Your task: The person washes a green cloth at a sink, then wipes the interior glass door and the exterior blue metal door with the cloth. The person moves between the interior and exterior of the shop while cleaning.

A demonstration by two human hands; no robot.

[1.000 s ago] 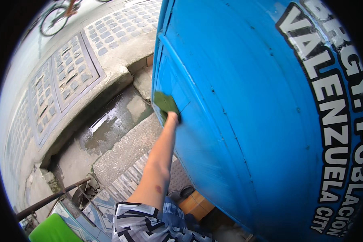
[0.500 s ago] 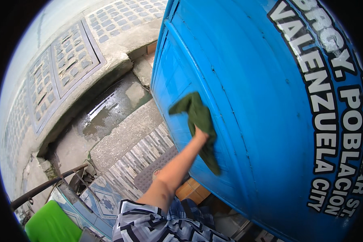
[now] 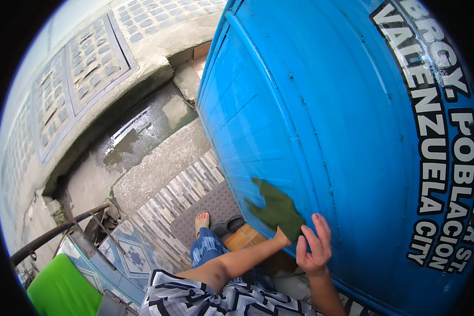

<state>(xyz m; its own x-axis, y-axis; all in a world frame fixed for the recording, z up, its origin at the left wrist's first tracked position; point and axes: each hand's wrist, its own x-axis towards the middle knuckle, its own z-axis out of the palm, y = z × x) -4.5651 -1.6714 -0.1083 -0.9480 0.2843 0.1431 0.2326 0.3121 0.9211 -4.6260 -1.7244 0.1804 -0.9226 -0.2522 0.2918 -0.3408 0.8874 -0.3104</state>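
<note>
A dark green cloth (image 3: 274,208) lies against the lower part of a large blue metal panel (image 3: 258,95) with raised ribs and big white lettering on its right side. My left hand (image 3: 283,237) reaches across from the lower middle and holds the cloth to the panel; its fingers are mostly hidden under the fabric. Just right of the cloth is my right hand (image 3: 315,247), raised with its fingers apart and nothing in them. Its fingertips are close to the blue surface, but I cannot tell if they touch it.
By my bare foot (image 3: 201,220) are a grey-brown mat (image 3: 183,215) and dark slippers (image 3: 231,224). A dark metal rail (image 3: 63,226) and a bright green seat-like thing (image 3: 63,289) stand at the lower left. Beyond the striped tiles (image 3: 168,210) lies a wet gutter (image 3: 137,137).
My left hand has moved the cloth down the panel toward me. My right hand has come into view at the lower right. The view has shifted slightly, showing my foot and the slippers.
</note>
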